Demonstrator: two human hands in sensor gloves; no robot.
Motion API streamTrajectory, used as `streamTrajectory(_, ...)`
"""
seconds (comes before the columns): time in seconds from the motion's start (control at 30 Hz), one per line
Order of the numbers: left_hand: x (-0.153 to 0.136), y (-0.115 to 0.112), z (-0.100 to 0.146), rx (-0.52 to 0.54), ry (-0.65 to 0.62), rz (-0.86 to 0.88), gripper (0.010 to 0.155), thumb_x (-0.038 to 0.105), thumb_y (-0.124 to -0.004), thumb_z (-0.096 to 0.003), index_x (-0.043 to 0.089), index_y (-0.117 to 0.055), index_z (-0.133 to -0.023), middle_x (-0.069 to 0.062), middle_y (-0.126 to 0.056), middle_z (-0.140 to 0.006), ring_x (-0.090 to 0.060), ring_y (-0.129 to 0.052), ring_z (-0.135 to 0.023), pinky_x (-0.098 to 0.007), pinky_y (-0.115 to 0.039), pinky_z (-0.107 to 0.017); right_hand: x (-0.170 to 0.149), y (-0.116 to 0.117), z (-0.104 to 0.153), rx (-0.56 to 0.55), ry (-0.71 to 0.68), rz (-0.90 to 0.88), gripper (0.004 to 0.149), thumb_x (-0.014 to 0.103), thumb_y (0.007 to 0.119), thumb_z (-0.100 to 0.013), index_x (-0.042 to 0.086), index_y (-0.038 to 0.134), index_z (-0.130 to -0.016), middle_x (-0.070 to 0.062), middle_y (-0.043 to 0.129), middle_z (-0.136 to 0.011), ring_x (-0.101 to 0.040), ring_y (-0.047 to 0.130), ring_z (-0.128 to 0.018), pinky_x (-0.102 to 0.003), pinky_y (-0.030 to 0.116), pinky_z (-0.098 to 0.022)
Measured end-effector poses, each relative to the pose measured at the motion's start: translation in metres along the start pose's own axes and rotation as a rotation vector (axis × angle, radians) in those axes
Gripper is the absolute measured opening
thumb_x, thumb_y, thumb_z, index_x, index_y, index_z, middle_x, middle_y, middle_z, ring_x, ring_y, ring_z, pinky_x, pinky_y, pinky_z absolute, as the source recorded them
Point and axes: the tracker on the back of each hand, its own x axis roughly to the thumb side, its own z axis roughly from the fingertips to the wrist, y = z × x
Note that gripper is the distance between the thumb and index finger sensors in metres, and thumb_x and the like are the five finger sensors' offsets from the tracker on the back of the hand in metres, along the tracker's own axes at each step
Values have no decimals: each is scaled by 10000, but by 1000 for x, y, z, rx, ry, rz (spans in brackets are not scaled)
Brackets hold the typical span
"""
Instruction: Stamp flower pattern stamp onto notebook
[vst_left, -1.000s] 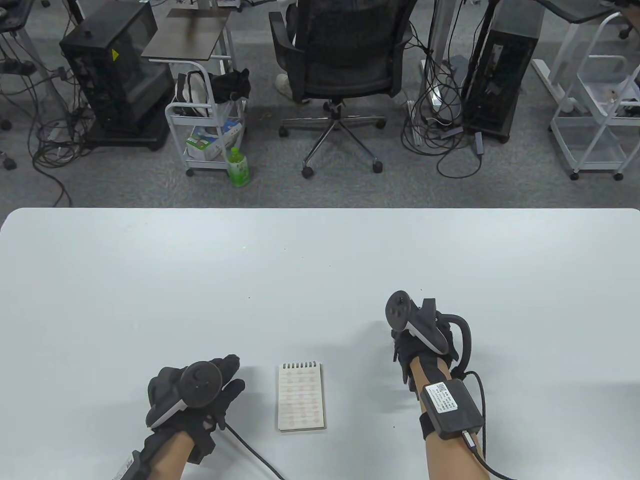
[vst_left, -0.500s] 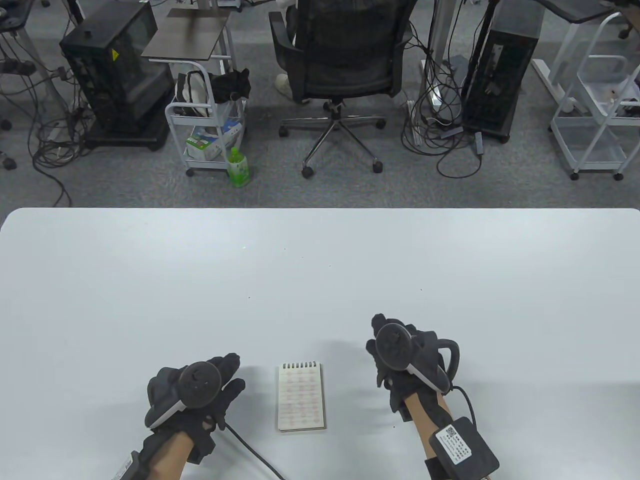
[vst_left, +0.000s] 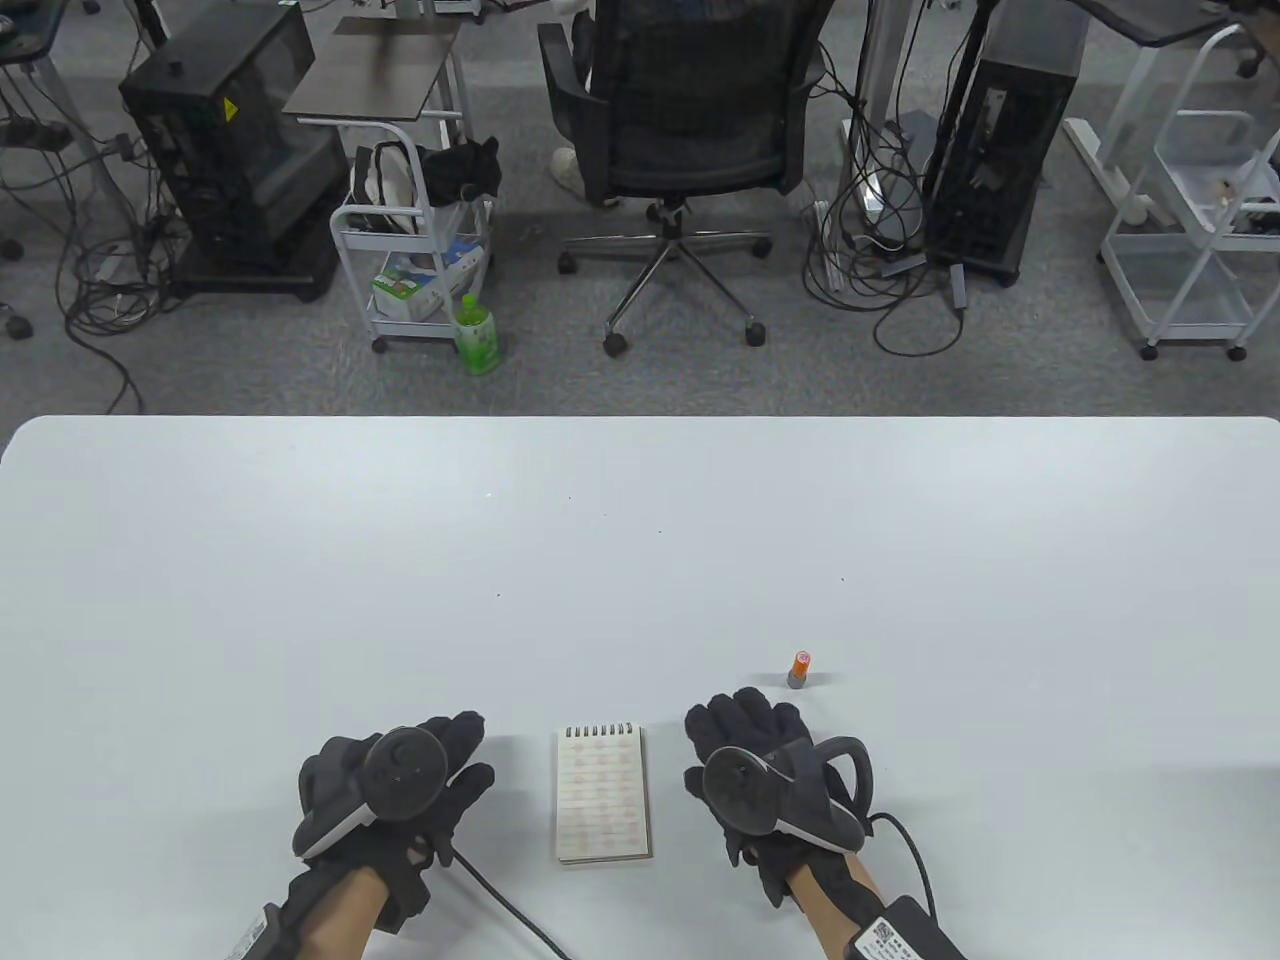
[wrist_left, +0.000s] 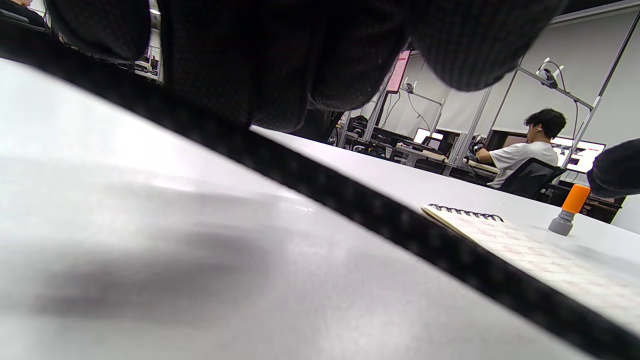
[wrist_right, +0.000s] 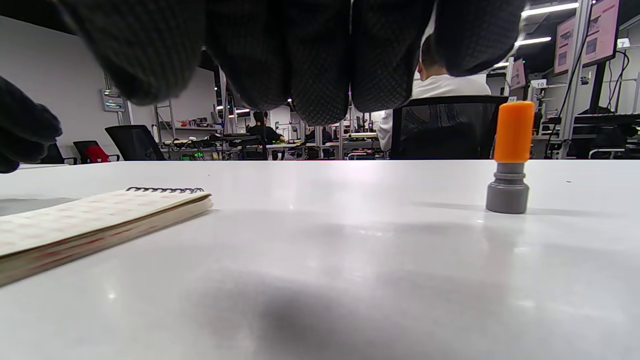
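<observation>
A small spiral notebook (vst_left: 603, 794) lies flat near the table's front edge, its page covered with faint red stamp marks. It also shows in the left wrist view (wrist_left: 525, 247) and the right wrist view (wrist_right: 95, 220). The stamp (vst_left: 800, 668), orange top on a grey base, stands upright on the table behind and right of the notebook; it shows in the right wrist view (wrist_right: 509, 158) and the left wrist view (wrist_left: 569, 210). My right hand (vst_left: 745, 745) rests flat on the table just right of the notebook, empty, fingers spread. My left hand (vst_left: 445, 765) rests flat left of the notebook, empty.
The white table (vst_left: 640, 520) stretches far beyond the hands. Glove cables trail off the front edge. Behind the table stand an office chair (vst_left: 690, 130), a white cart (vst_left: 415, 260) and a green bottle (vst_left: 477, 335) on the floor.
My right hand pulled back from the stamp's spot toward the front edge and came to rest beside the notebook. The stamp, hidden under the hand before, now stands free. Left hand stayed put.
</observation>
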Motion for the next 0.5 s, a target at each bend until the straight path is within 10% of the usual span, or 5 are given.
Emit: streamTrajectory(0.5,-1,-7,-1,-57,14,8,657,514,-705,-424,136,-739,-959,-200,-787,-942,-457,-850,-782,-707,-570,-582,-27,9,0,63,71,-31,598,455,784,-414,225,711,-961,-162,649,-1019,-474,565,-1004,-648,518,-673)
